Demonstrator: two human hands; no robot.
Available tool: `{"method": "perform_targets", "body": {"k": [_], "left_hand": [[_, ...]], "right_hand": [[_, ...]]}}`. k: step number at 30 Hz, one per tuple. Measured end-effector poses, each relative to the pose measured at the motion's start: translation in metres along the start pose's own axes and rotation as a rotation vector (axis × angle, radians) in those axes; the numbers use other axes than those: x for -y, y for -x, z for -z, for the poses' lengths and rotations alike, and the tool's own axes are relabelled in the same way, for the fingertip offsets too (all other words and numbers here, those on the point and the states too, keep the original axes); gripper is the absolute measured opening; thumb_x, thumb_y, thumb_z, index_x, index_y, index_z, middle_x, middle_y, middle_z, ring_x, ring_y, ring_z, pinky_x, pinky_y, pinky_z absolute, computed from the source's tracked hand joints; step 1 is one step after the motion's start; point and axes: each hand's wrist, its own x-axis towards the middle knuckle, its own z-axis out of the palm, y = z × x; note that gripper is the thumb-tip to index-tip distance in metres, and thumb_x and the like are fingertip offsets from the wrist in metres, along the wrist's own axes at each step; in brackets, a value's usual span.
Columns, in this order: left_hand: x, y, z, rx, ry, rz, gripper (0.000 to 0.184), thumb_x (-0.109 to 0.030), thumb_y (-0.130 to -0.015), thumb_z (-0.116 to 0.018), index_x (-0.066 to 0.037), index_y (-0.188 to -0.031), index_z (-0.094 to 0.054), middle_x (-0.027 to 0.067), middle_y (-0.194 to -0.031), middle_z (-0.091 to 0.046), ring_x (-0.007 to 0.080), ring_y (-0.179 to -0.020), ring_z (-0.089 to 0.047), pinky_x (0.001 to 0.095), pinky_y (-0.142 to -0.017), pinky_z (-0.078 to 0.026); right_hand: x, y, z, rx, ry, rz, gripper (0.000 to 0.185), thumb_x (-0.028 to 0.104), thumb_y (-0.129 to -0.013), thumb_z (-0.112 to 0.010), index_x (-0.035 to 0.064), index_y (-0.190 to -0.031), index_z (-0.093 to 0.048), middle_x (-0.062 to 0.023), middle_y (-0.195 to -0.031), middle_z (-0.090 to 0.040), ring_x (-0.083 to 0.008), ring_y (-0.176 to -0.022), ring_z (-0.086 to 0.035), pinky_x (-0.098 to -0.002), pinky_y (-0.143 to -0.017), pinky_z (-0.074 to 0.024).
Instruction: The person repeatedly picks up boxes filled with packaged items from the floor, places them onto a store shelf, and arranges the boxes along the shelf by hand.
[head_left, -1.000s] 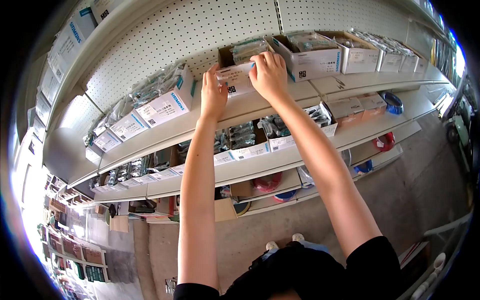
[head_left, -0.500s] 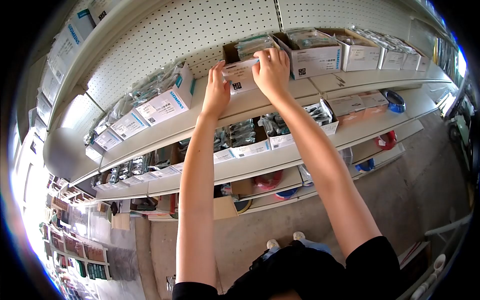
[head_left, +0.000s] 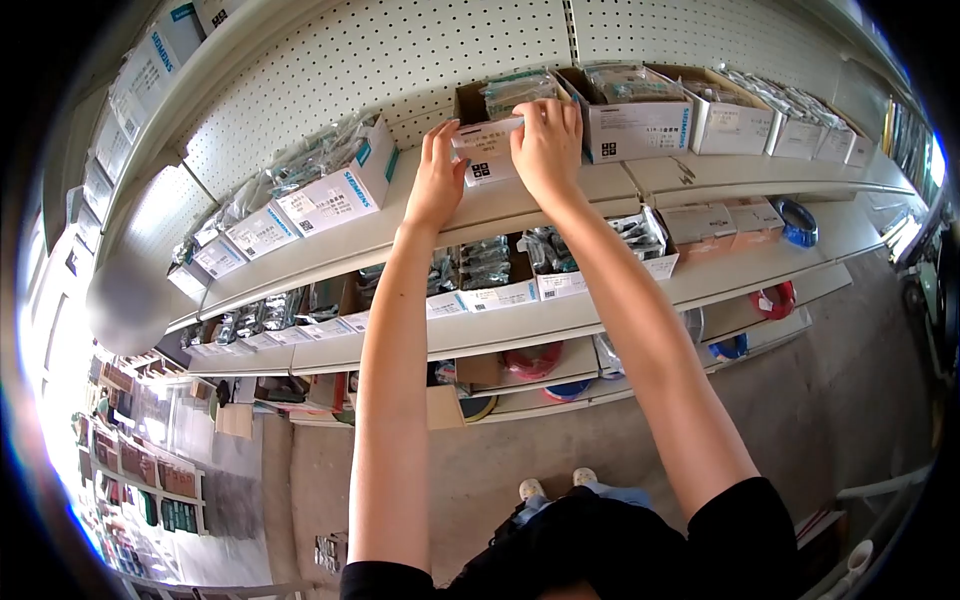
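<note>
On the upper shelf stands a white cardboard box [head_left: 487,150], open at the top, with clear plastic-bagged parts [head_left: 520,92] showing inside. My left hand [head_left: 437,180] grips its left front corner, thumb against the front face and fingertips at the top edge. Over the right part of the front hooks my right hand [head_left: 548,150], its fingers curled on the top rim and covering that end of the box. Close on the right is a larger white box [head_left: 640,128] of bagged parts.
Siemens boxes [head_left: 328,200] with bagged parts stand to the left on the upper shelf [head_left: 600,185]. Below, the second shelf holds more boxes [head_left: 500,296] and a blue coil [head_left: 797,222]. A red coil [head_left: 774,300] lies lower. Behind rises a perforated back panel [head_left: 400,60].
The view has shifted slightly, so the shelves and boxes sit a little differently in the picture. Both hands keep their hold on the same box, with no clear movement of it along the shelf.
</note>
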Motion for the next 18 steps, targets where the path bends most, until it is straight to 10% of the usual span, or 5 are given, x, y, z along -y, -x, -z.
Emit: {"method": "perform_targets", "body": {"k": [18], "left_hand": [[-0.001,0.001,0.013,-0.245,-0.464,-0.142,0.042,-0.012,-0.076,-0.066,-0.008,-0.114,-0.049,0.0148,-0.126,-0.044,0.0346,-0.113,-0.047,0.0427,-0.091,-0.044]], "right_hand": [[0.011,0.001,-0.005,0.201,-0.243,0.344,0.041,0.006,-0.07,-0.061,0.0075,-0.111,-0.054,-0.0069,-0.108,-0.057,-0.0259,-0.105,-0.052,-0.0503,-0.103,-0.0318]]}}
